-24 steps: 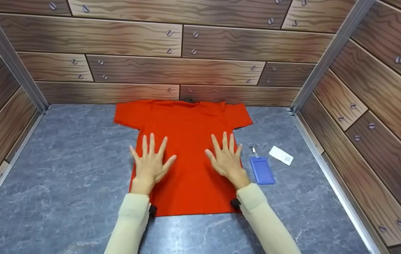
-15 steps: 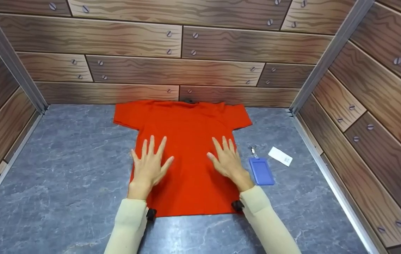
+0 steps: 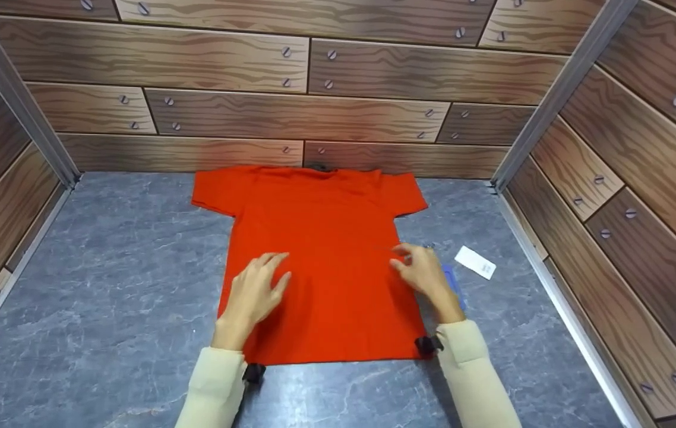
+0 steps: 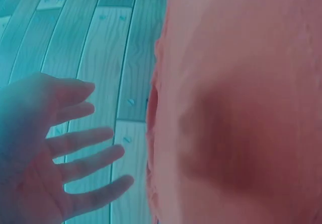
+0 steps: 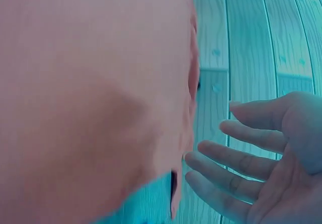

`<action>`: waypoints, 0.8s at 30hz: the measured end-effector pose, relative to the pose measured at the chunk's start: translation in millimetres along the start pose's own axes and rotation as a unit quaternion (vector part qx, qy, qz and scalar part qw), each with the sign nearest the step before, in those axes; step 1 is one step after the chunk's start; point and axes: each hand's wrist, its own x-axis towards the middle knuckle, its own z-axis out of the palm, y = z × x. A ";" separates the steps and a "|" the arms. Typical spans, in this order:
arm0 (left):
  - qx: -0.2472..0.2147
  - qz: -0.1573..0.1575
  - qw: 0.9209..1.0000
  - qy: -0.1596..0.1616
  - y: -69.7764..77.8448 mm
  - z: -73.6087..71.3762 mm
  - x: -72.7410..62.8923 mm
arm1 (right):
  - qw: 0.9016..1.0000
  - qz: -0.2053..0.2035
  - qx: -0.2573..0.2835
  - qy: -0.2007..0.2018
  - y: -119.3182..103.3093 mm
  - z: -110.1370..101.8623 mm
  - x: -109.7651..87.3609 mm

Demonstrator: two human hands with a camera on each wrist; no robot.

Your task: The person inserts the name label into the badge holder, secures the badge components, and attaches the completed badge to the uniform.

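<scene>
An orange-red T-shirt (image 3: 320, 238) lies spread flat on the grey marbled surface, its collar toward the back wall. Above its left side hovers my left hand (image 3: 255, 291), holding nothing, with fingers loosely bent; its shadow falls on the cloth. My right hand (image 3: 424, 272) hovers near the shirt's right edge, fingers relaxed and slightly curved, nothing in them. Beneath and behind that hand, a blue badge holder (image 3: 452, 282) is mostly hidden. In the wrist views, the left hand (image 4: 65, 148) and the right hand (image 5: 251, 158) both stay apart from the fabric.
A white card (image 3: 475, 263) lies to the right of the badge holder. Wood-patterned panels (image 3: 225, 113) enclose the back and both sides, joined by grey metal corner posts (image 3: 558, 95). A dark band with a small box sits on each wrist.
Both hands were spread with straight fingers over the shirt; now their fingers bend. My right hand has moved right, covering most of the badge holder. My left hand has drawn slightly back.
</scene>
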 end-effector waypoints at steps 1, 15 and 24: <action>-0.009 0.006 1.000 0.000 2.6 -0.2 -1.0 | 1.000 0.006 0.001 -0.001 5.1 -3.6 -0.5; -0.029 0.068 0.997 -0.027 26.1 0.6 -13.3 | 0.997 0.072 -0.020 0.003 57.3 -22.3 3.7; -0.031 0.073 0.996 -0.042 28.2 3.5 -16.3 | 0.987 0.134 -0.092 0.005 67.2 -19.0 -1.7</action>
